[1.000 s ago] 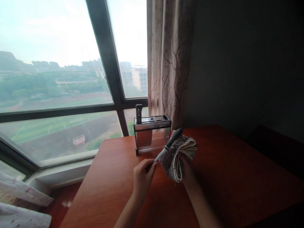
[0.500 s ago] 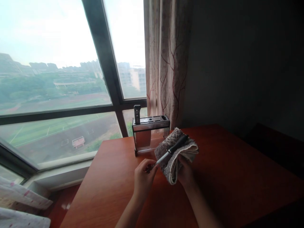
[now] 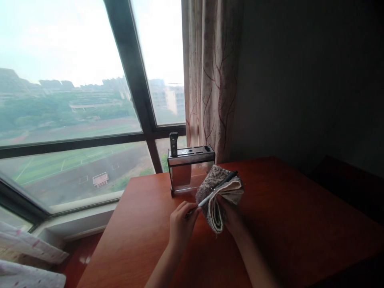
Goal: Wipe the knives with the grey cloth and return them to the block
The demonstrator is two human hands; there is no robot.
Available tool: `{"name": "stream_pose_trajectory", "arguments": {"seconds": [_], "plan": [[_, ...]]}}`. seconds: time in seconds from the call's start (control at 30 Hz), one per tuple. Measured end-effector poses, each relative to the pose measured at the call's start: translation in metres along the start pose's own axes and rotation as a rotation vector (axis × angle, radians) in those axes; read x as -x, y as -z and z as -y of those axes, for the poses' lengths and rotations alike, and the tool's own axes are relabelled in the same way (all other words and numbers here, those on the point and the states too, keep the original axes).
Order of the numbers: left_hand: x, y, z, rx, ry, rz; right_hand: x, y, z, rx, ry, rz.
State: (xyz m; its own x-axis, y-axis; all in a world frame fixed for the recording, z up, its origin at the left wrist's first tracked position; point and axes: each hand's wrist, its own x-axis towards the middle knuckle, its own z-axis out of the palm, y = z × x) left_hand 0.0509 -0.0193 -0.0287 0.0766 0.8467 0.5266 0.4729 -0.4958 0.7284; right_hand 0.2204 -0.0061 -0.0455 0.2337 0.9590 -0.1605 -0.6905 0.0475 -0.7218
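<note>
A sharpening steel [image 3: 228, 177] with a black handle and a slim metal rod slants up to the right over the table. My left hand [image 3: 181, 221] pinches the rod near its lower-left end, fingers closed round the tip. Behind and around the steel lies a folded grey-brown cleaning cloth [image 3: 211, 179] with a pale underside. My right hand [image 3: 230, 219] grips the cloth from below on the right; the folds cover most of its fingers. A clear-sided knife block [image 3: 192, 157] stands just beyond the cloth, with one black-handled knife [image 3: 173, 145] upright in its left slot.
Everything is above a reddish-brown wooden table [image 3: 141, 224]. Past the table's far left edge is a large window [image 3: 72, 100] with a dark frame. A patterned curtain [image 3: 210, 80] hangs behind the knife block.
The cloth has turned and shifted slightly left and now covers more of the handle's lower side. My right hand has moved a little left with it; my left hand stays nearly in place.
</note>
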Motion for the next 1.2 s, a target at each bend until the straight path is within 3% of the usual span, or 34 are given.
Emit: {"name": "stream_pose_trajectory", "arguments": {"seconds": [0.27,0.7,0.93,1.03,1.2], "plan": [[0.001,0.002,0.001,-0.087,-0.043,-0.074,0.000,-0.004,0.003,0.025,0.013,0.022],[-0.001,0.002,-0.002,-0.043,-0.011,-0.068,-0.005,0.002,0.004,-0.100,-0.155,0.081],[0.000,-0.003,0.000,0.203,0.217,-0.020,-0.008,0.002,0.003,-0.115,-0.178,0.110],[0.000,-0.005,-0.001,0.359,0.342,0.056,-0.008,0.003,0.002,-0.134,-0.187,0.135],[0.000,-0.006,-0.006,0.484,0.424,0.249,-0.007,0.006,0.001,-0.153,-0.154,0.131]]}}
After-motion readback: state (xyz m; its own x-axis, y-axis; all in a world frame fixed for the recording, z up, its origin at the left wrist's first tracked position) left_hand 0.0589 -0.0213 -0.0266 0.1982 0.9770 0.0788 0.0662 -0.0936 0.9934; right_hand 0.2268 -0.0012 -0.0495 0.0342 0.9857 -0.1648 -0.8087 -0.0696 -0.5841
